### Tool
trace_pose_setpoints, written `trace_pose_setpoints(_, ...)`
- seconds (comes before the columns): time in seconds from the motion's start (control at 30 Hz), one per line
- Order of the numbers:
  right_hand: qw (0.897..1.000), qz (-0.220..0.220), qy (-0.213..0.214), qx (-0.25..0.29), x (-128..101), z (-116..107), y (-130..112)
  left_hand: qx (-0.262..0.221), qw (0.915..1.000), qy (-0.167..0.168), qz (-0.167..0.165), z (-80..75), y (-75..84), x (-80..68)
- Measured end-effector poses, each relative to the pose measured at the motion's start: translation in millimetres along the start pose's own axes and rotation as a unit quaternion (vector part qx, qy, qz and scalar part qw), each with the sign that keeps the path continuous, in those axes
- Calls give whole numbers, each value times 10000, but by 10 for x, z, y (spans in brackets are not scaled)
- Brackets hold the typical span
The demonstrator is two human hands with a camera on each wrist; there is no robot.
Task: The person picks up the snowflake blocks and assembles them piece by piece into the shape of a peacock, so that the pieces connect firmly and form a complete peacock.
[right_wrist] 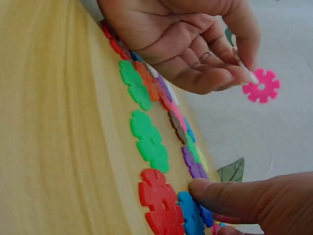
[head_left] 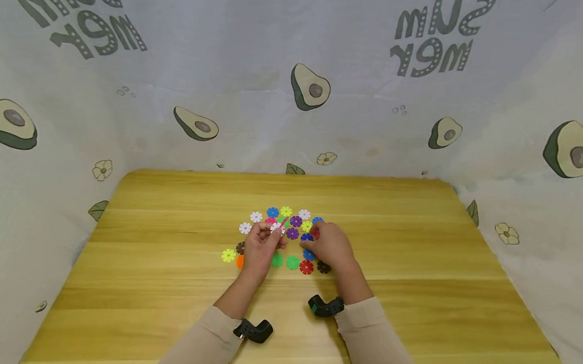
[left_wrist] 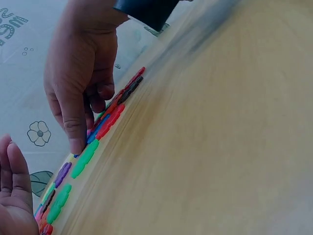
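Observation:
My left hand [head_left: 261, 251] pinches a white notched plastic disc [head_left: 276, 227] above the other discs. A pink notched disc [right_wrist: 270, 84] sticks out from it at an angle, the two seemingly joined at their slots. To the right, my right hand [head_left: 332, 246] reaches down over the discs, thumb and fingers apart around a dark blue disc [head_left: 306, 237] that lies flat. Its thumb touches or nearly touches the blue pieces in the right wrist view. In the left wrist view, the right hand [left_wrist: 80, 78] points down at the discs; fingers [left_wrist: 19, 176] of the left hand show at the edge.
Loose discs surround the hands on the wooden table [head_left: 155, 296], among them a yellow disc [head_left: 228, 255], a red disc [head_left: 306, 266], a black disc [head_left: 324, 267] and a green disc [head_left: 292, 262]. A patterned cloth [head_left: 247, 70] hangs behind the table.

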State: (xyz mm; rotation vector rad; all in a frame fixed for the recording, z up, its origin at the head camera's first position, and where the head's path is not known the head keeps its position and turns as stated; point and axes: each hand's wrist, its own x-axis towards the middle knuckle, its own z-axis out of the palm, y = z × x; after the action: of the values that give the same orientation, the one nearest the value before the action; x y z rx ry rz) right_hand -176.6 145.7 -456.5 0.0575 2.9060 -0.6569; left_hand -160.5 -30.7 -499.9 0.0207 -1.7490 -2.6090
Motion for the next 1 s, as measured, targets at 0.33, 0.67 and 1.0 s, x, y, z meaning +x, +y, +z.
trace_pose_setpoints(0.33, 9900, -289, 197, 1366, 22, 69, 44, -471, 9988, 47, -98, -2, -25, 8)
trace_pose_setpoints(0.67, 9279, -1276, 307, 3490, -5, 97, -8, -743, 9966, -350, -87, -1, 6, -32)
trace_pose_setpoints(1.0, 9200, -1854, 472, 3420, -11, 53, -45, -932, 9929, -699, -238, -20, 71, -15)
